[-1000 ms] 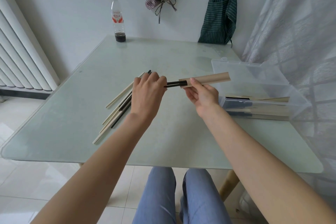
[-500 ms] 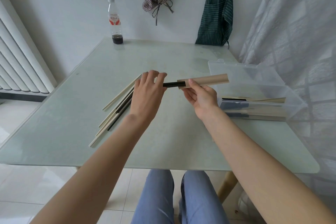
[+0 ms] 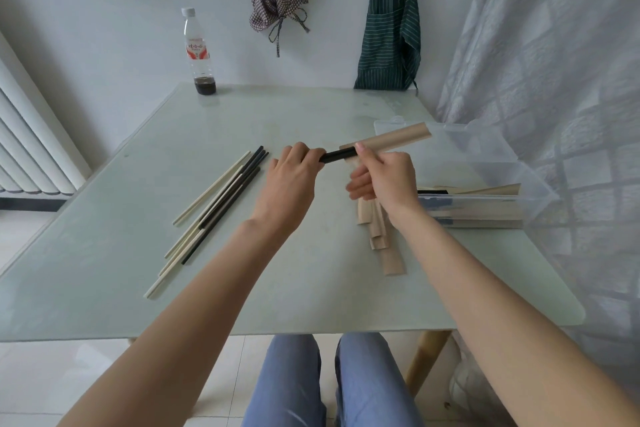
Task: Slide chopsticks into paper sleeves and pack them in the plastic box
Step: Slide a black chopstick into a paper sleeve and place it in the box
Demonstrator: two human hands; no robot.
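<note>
Chopsticks [image 3: 337, 155] deeper in sleeve [image 3: 388, 140] than before; I keep left hand [image 3: 292, 180] curled round butts, right hand [image 3: 382, 180] pinching mouth. Risk: skewed push crumples paper. Box [image 3: 485, 204] just right, apparently holding finished pairs.

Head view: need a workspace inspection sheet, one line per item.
Surface: glass table, pale green.
Job's things: black chopsticks partly inside a paper sleeve; loose chopsticks at left; empty sleeves under the right forearm; plastic box at right, lid open, sleeved pairs inside.
Clutter: bottle at the far edge.
Grippers: left hand grips the chopsticks; right hand pinches the sleeve.
Cables: nothing seen.
Surroundings: two aprons on the wall, radiator left, curtain right.
</note>
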